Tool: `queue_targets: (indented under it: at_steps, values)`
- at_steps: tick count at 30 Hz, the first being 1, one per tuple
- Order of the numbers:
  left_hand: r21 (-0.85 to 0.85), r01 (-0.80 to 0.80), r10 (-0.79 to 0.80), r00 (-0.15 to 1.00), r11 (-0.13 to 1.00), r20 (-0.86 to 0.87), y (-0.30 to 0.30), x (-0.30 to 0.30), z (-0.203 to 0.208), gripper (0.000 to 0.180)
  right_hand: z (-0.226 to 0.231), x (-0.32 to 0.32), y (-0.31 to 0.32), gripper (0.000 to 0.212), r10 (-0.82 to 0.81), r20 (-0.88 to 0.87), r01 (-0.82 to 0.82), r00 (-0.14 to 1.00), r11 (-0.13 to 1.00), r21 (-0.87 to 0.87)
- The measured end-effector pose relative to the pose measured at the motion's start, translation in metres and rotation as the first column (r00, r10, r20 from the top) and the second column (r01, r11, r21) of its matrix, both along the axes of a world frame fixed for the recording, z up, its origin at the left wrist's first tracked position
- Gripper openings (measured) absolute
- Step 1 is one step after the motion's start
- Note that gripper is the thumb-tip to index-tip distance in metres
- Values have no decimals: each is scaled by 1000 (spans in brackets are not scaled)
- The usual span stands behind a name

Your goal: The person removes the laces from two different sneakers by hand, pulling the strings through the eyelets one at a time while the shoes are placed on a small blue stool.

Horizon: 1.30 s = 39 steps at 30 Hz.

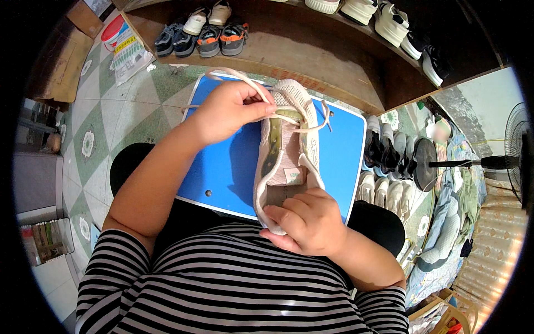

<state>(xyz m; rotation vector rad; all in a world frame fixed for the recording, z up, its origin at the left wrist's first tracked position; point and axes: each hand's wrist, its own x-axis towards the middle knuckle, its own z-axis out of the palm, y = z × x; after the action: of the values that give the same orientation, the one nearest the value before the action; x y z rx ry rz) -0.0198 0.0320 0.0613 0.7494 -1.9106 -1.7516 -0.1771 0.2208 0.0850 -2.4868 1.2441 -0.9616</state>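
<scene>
Closest to the striped shirt, the person's right hand is closed around the heel of a pale shoe, which lies on a blue tabletop, toe pointing away. A little farther up, the left hand pinches a lace between thumb and fingers beside the shoe's eyelets. Beyond the tabletop, a wooden shelf holds more shoes.

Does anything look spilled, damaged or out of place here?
I see nothing spilled or clearly damaged. The pale lace in the left hand looks unkempt: it's strung only near the sneaker's toe, a loose end trailing. At right, rumpled cloth lies heaped near the fan, looking untidy.
</scene>
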Motion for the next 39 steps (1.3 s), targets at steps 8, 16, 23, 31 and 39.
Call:
queue_targets:
  at_steps: [8,16,23,31,39]
  values:
    - [14,-262,262,965,965,11,-5,4,10,17,0,-2,1,34,14,8,-14,1000,1000,22]
    - [-104,-247,254,965,963,62,-5,3,6,18,0,-2,0,34,12,7,-12,1000,1000,14]
    - [-27,-72,74,995,997,65,0,0,7,19,1,-2,0,35,19,18,-19,1000,1000,10]
    - [86,-22,15,996,996,90,-6,3,10,20,-1,-2,0,35,12,17,-12,1000,1000,7]
    - [125,135,-131,991,983,-40,-12,7,0,30,2,0,0,32,2,-16,-2,1000,1000,9]
